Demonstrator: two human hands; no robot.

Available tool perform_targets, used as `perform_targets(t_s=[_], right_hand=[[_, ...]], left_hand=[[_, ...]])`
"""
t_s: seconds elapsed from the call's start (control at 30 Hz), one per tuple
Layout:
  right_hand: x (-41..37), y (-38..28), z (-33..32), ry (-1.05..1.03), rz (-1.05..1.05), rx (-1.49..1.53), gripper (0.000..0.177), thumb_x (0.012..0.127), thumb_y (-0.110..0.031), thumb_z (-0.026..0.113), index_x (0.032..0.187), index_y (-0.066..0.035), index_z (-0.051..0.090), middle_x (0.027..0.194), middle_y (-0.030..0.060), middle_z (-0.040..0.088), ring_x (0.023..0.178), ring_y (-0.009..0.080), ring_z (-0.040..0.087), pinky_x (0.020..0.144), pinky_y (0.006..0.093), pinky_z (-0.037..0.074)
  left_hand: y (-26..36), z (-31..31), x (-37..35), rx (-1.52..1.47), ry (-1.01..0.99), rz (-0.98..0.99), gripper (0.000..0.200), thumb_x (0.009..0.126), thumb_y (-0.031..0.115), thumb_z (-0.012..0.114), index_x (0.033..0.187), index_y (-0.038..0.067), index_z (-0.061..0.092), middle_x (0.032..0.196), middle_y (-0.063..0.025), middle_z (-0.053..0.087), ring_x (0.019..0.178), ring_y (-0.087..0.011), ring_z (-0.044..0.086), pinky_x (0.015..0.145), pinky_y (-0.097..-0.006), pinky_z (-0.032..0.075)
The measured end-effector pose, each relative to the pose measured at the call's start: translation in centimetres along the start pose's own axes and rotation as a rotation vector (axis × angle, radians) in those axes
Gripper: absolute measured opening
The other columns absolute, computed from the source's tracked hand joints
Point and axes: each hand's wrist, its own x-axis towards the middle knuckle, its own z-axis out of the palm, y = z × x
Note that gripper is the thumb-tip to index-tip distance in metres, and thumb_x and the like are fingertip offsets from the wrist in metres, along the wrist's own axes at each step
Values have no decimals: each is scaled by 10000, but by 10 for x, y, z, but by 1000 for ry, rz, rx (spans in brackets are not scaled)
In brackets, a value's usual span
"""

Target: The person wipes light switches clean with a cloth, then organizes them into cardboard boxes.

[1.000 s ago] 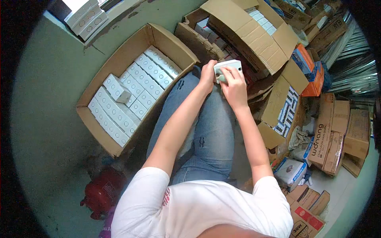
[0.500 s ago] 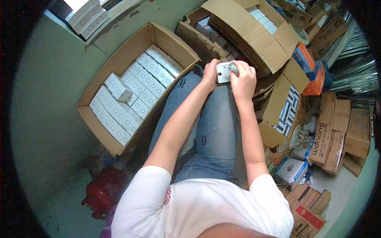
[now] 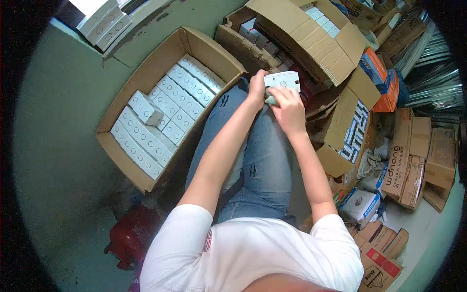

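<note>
Much of the green cloth (image 3: pixel 271 100) is hidden by the right hand (image 3: pixel 288 104), whose fingers are bunched around it and pressed to the lower left part of the white plate (image 3: pixel 287 78). The plate is held above the knees (image 3: pixel 262 121), its left edge pinched by the left hand (image 3: pixel 258 87); the fingertips behind it cannot be seen. A faint ring and a dark hole near the right edge can be made out on its face. The red object (image 3: pixel 134 233) at lower left is blurred by shadow, and the stack of white boxes (image 3: pixel 104 29) at the top left is cut off by the dark rim of the view.

Compared with half a second ago, the cloth has been moved from the plate's upper right corner to its lower left, and more of the plate's right side has been uncovered. The small white boxes (image 3: pixel 168 104) in the open carton (image 3: pixel 121 168) have been left as they were, with one loose box (image 3: pixel 145 108) still laid on top of the rows
</note>
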Motion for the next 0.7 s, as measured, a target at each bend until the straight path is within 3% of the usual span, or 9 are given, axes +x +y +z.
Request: perform_targets(t_s=[0.13,0.2,0.27,0.33,0.47,0.53,0.6,0.7], right_hand=[[3,5,-9,41,254,-46,373,721,-54,739,1089,-73,676,1108,66,665,1019,292,577,924,368,477],[2,2,-2,88,161,-83,398,718,-48,737,1109,-69,672,1143,69,661,1040,289,572,937,372,473],[-6,-4,3,-5,34,20,448,679,-15,748,1116,-74,669,1161,73,653,1075,284,564,948,386,470],[-9,-9,-3,-50,42,27,439,664,-10,757,1089,-80,675,1098,73,663,1042,288,574,930,384,477],[-1,13,-12,83,298,-75,336,697,-27,743,1028,-66,692,1068,75,669,978,302,586,891,393,484],[2,17,-6,184,325,-124,362,704,-23,740,1059,-78,690,1084,71,669,987,297,587,897,389,484],[-1,10,-2,147,188,-104,397,701,-26,744,1089,-87,685,1089,66,668,1000,296,586,908,383,483],[-11,0,2,94,212,-15,391,695,-50,757,1077,-91,683,1096,64,667,1007,297,588,911,388,484]], left_hand=[[2,-1,0,10,-51,-9,290,871,306,543,910,33,631,820,-81,629,732,-195,592,694,-353,473],[1,0,1,-6,-5,-10,287,865,305,545,904,32,627,812,-78,628,713,-195,592,681,-353,472],[3,0,0,-30,28,-27,281,862,300,547,902,33,624,807,-77,628,700,-198,594,672,-359,473],[2,-1,0,-14,13,-25,270,862,296,549,897,39,622,801,-74,624,698,-198,594,674,-359,475],[1,1,0,-67,-68,-36,244,864,284,549,883,50,615,786,-63,612,695,-193,592,669,-354,478],[3,2,-2,-66,-52,-54,232,866,277,548,875,53,611,781,-62,609,696,-192,594,666,-356,482],[5,0,-2,-58,-43,-59,225,868,269,546,880,53,608,779,-63,608,699,-192,597,664,-360,488],[5,-2,0,-61,-41,-69,224,873,260,541,905,48,604,782,-68,610,710,-197,605,666,-368,497]])
